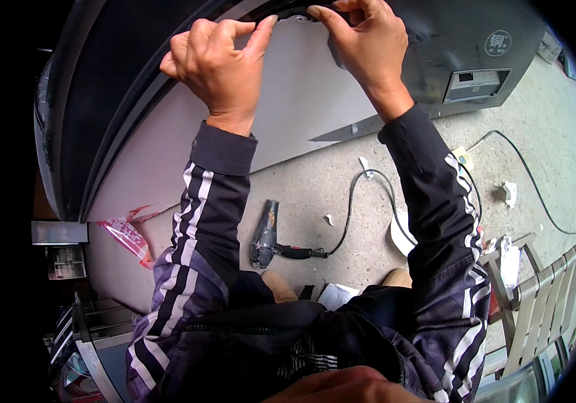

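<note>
Two hands at the upper edge of a pale panel [288,94]. The left hand [217,67] and right hand [372,50] are near each other, each with thumb and fingers drawn narrow, apparently pinching a dark strip [294,11] along the panel's top; the frame's edge cuts off part of the right grip. Beneath the strip, the border looks ragged. To the right, a dark grey covering [429,67] flanks the right wrist. Principal hazards, by judgement: unequal tension between the hands could tear the strip, starting from the ragged border; slack between the pinches could let it crease; a shallow thumb hold could slip off so narrow an edge. On the concrete floor [301,181], a black blower [266,235] lies near a tan shoe [279,287], its cord [349,208] looped loosely; a careless step could snag that loop and drag the tool.
</note>
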The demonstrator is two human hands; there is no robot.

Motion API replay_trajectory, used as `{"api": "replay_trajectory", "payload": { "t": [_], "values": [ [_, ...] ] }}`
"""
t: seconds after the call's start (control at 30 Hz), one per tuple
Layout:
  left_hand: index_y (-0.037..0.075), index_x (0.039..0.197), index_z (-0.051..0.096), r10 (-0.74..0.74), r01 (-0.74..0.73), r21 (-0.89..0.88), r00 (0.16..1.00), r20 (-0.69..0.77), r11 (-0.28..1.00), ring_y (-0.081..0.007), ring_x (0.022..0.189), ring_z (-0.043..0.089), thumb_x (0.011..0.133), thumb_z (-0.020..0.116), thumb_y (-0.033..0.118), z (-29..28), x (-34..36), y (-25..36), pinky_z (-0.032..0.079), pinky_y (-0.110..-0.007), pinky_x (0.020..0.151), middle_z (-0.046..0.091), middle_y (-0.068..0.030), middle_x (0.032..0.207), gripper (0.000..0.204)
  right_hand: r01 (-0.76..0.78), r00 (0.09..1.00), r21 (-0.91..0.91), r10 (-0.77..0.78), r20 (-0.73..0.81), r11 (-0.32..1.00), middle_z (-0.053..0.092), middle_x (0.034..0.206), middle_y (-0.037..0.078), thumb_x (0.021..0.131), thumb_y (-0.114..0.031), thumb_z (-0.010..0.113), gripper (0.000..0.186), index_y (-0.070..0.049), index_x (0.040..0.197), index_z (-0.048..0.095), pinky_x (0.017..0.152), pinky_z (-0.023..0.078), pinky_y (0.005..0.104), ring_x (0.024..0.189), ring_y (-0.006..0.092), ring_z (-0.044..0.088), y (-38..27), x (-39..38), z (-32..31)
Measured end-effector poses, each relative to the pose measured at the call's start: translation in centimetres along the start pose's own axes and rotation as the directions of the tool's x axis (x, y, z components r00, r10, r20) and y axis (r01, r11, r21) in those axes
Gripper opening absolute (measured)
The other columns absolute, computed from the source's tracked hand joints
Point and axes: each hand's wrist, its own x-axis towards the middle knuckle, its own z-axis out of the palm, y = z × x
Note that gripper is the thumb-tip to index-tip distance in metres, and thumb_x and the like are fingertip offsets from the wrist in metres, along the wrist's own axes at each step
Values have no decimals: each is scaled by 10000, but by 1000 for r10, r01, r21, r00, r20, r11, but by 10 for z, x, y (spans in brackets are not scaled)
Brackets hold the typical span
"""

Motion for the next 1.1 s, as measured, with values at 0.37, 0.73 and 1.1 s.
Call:
{"api": "replay_trajectory", "payload": {
  "t": [0.37,0.73,1.1],
  "values": [
    [204,713,756,-221,216,58,971,93,975,-196,891,529,683,879,446,-7,-7,15,312,-406,871,596,47,757,273,-34,995,-130,46,90,991,628,678,134,708,-194,855,305,-20,728,606,560,493,369,600,295,644,-13,5,-7],
    [218,776,751,-162,164,0,973,163,986,-207,1021,471,686,892,419,-20,-15,31,290,-416,909,552,37,915,262,-106,983,156,80,167,982,656,726,27,761,-339,873,347,-61,769,666,585,499,271,619,136,623,46,-34,-13],
    [219,788,789,69,-70,23,997,38,997,-228,1068,391,689,885,506,10,15,35,286,-446,873,514,19,1040,318,-165,986,90,165,9,982,597,636,-42,794,-310,875,334,-34,816,689,546,394,178,589,24,500,51,-20,-15]
  ]
}}
